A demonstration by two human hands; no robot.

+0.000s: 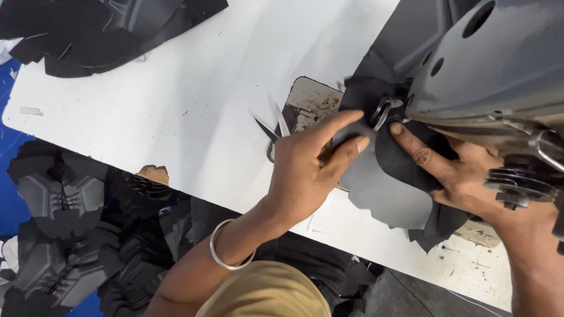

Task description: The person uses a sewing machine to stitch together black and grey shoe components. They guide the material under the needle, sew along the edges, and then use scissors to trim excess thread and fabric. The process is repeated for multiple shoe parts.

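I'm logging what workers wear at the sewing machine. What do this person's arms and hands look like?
Both hands are bare, no gloves. The left hand has a plain silver bangle on its wrist. The right hand shows no rings or bands. No sleeves reach either forearm.
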